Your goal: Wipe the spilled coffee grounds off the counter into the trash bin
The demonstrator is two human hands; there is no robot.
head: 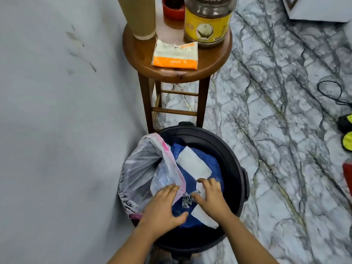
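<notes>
A black round trash bin [234, 153] stands on the floor below a wooden stool [213, 61]. A blue bag [215, 164] lies inside it, with one white wipe [193, 162] on top. Both hands are over the bin. My left hand [163, 204] is flat with straight fingers, touching the edge of a white and pink plastic bag [144, 168] draped over the bin's left rim. My right hand [211, 195] has curled fingers and grips a second white wipe [204, 217], which sticks out under the palm. No loose grounds show on the stool top.
On the stool stand a coffee jar with a yellow label [207, 21], a tan paper cup [139, 16], a red lid [173, 8] and an orange and white wipes packet [175, 54]. A grey wall [57, 111] is at left, marble floor [276, 111] at right with a black cable [331, 90].
</notes>
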